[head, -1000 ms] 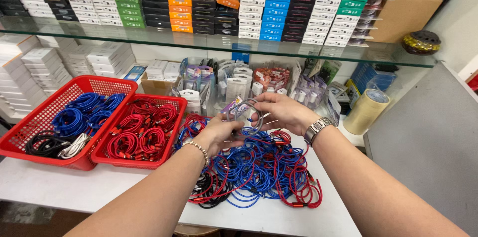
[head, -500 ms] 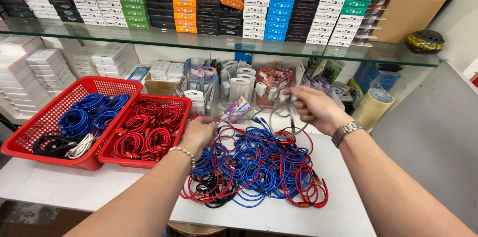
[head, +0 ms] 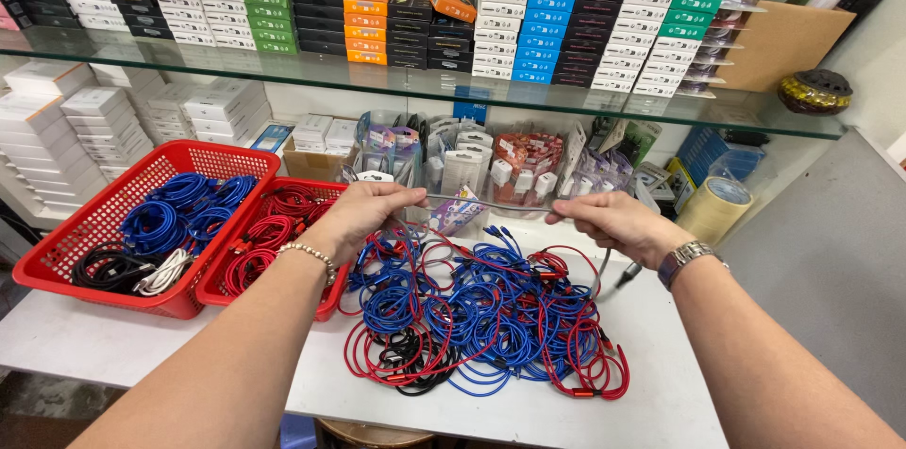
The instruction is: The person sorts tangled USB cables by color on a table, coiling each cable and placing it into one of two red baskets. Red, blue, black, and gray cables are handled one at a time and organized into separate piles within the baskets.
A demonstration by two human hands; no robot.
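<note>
My left hand [head: 363, 213] and my right hand [head: 613, 222] hold a thin grey cable [head: 491, 205] stretched taut between them, above the table. The cable's loose end with a plug [head: 625, 274] hangs down below my right hand. Under both hands lies a tangled pile of blue, red and black cables [head: 481, 317] on the white table [head: 661, 402]. A beaded bracelet is on my left wrist and a metal watch [head: 681, 260] is on my right.
Two red baskets stand at the left: one [head: 85, 232] with blue, black and white coiled cables, one [head: 222, 290] with red cables. Packaged accessories [head: 472, 166] stand behind the pile. A glass shelf [head: 425, 85] with stacked small boxes runs above. A tape roll [head: 717, 208] sits at right.
My hands have moved apart, left going left and right going right, pulling the grey cable out straight between them. Earlier they were close together over the pile.
</note>
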